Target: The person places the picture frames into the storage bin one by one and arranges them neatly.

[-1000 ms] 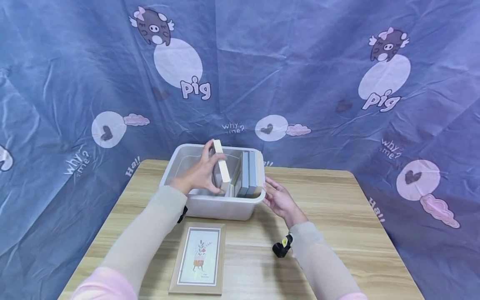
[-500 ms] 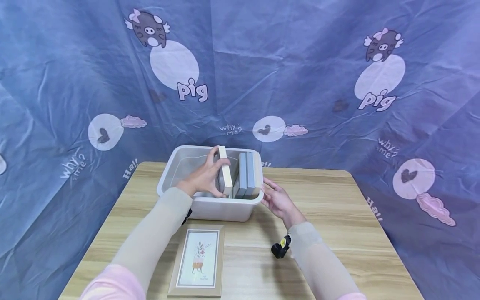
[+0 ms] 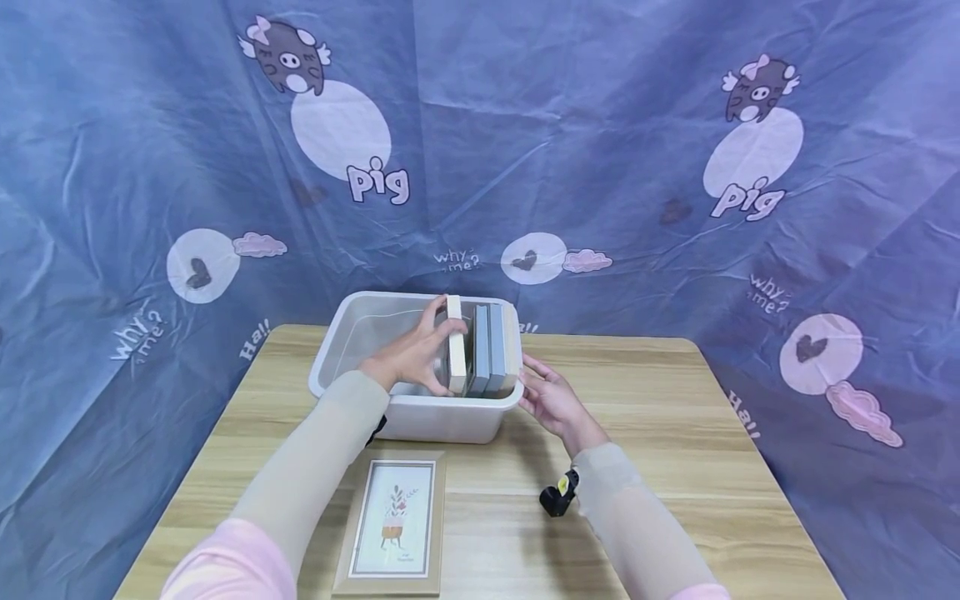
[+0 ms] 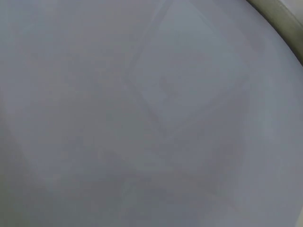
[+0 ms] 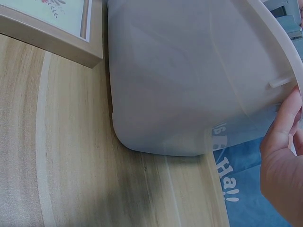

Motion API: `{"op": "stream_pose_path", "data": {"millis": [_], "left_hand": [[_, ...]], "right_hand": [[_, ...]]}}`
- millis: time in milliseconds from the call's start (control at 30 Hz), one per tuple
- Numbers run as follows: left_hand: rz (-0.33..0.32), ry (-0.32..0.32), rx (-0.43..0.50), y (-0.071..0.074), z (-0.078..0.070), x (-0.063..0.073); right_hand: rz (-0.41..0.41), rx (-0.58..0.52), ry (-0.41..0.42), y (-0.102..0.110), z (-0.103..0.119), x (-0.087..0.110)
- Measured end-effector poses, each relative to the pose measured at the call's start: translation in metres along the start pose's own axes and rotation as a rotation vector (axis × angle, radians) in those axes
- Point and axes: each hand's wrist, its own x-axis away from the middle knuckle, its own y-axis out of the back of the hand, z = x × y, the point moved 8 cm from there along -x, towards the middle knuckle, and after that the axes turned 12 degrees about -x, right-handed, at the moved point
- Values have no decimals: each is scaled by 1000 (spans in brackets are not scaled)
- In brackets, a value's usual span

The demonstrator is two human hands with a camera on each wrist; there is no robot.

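In the head view, my left hand [image 3: 411,354] grips a white-edged picture frame [image 3: 456,354] upright inside the pale plastic bin [image 3: 442,417], thumb at the near end and fingers over the far end. Blue-grey frames [image 3: 483,354] and a beige one [image 3: 512,350] stand on edge just to its right. My right hand [image 3: 553,402] touches the outside of the bin's right end. The right wrist view shows this hand [image 5: 281,161] right at the bin's rim, some of its fingers hidden. Close-up bin wall [image 4: 156,118] fills most of the left wrist view.
A tan picture frame [image 3: 435,533] with a plant print lies flat on the wooden table [image 3: 652,467], in front of the bin. Blue printed cloth [image 3: 480,150] hangs behind and at both sides. The bin's left part shows its bare inner wall [image 3: 367,321].
My left hand has lowered the white-edged frame into the bin and shifted it right, closer to the blue-grey frames, standing straighter. My right hand has stayed at the bin's right end.
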Motion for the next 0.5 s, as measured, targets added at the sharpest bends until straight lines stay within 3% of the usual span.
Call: {"op": "stream_pose_path", "data": {"millis": [267,500], "left_hand": [[37,-35,-19,-7,-2,-1],[117,-12,-11,-17,-3,-4]], "right_hand": [[4,-2,-4,-2,0,0],[10,-2,0,-2,1,1]]}}
